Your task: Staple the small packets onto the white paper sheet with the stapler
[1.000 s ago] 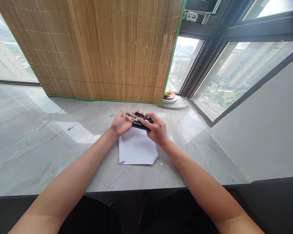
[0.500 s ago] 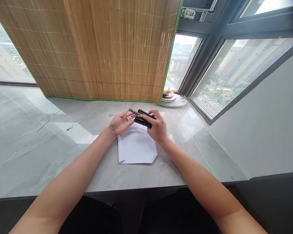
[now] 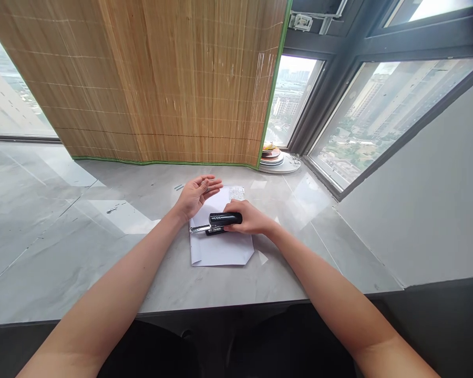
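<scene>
My right hand (image 3: 249,218) grips a black stapler (image 3: 220,221) and holds it down on a white sheet of paper (image 3: 220,247). The stapler's metal staple tray sticks out to the left, over the paper's left edge. My left hand (image 3: 197,192) hovers palm up just above the paper's top left corner, fingers apart, with a small silvery strip of staples lying on the fingers. A small block of staples (image 3: 236,192) lies at the paper's top edge.
The paper lies on a grey marble sill (image 3: 63,231). A bamboo blind (image 3: 161,79) hangs behind it. A stack of plates (image 3: 274,156) stands at the back right by the window frame. A wall (image 3: 418,199) rises on the right.
My right hand brought the stapler down from the air onto the paper, turning it to point left. My left hand let go of it and stays raised, palm up.
</scene>
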A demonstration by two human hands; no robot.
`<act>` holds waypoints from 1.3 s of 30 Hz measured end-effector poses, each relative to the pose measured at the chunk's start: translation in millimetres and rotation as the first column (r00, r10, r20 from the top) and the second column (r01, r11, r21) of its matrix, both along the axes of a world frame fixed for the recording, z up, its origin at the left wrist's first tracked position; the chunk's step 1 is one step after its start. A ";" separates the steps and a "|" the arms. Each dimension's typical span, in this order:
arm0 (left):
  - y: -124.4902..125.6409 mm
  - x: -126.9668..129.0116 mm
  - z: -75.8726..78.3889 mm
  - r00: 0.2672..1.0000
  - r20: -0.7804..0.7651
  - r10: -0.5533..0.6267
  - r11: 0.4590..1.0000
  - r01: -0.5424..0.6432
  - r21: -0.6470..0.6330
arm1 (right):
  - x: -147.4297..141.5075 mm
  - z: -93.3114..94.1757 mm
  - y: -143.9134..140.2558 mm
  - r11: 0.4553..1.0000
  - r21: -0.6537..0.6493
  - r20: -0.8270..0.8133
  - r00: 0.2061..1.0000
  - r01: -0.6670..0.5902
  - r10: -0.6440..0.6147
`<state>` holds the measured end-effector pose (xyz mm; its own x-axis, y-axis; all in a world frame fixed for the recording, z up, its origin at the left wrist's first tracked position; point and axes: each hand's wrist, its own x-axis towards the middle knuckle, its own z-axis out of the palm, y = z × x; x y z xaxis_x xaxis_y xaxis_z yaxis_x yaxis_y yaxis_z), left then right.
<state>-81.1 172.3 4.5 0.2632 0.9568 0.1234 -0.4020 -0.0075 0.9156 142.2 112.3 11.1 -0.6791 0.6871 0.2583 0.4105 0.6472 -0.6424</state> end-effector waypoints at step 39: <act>27.3 -63.1 -7.7 0.172 -0.707 0.686 0.692 -0.453 0.562 | 68.1 -25.6 52.0 0.477 0.142 -0.263 0.497 0.867 -0.827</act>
